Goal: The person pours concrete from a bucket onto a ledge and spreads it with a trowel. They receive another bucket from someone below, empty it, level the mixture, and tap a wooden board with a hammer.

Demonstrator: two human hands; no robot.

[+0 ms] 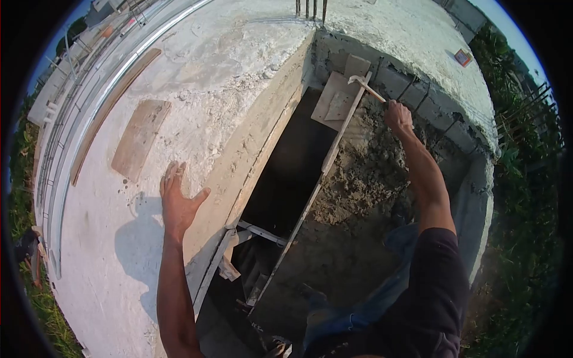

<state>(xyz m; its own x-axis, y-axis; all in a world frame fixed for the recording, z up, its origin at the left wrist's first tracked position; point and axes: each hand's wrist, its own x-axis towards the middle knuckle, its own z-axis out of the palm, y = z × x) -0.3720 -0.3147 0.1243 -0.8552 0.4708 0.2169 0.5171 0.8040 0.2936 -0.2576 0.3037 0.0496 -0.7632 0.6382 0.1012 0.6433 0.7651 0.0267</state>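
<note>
My right hand (pixel 399 117) is closed round the wooden handle of a hammer (pixel 375 93). The hammer's head is over the upper end of a long wooden board (pixel 347 126), which edges a dark opening. Beside that end, a short plank piece (pixel 332 101) lies at the top of the opening. My left hand (pixel 179 194) is spread with its palm down on the pale concrete slab (pixel 209 128), near the slab's edge. A flat wooden board (pixel 141 138) lies just beyond its fingers.
The deep opening (pixel 292 161) runs between the slab wall and rough wet concrete (pixel 358 185). Rebar stubs (pixel 310 8) stick up at the back. A small orange box (pixel 462 58) sits on the right ledge. At the far left edge, a person (pixel 30 249) is partly visible.
</note>
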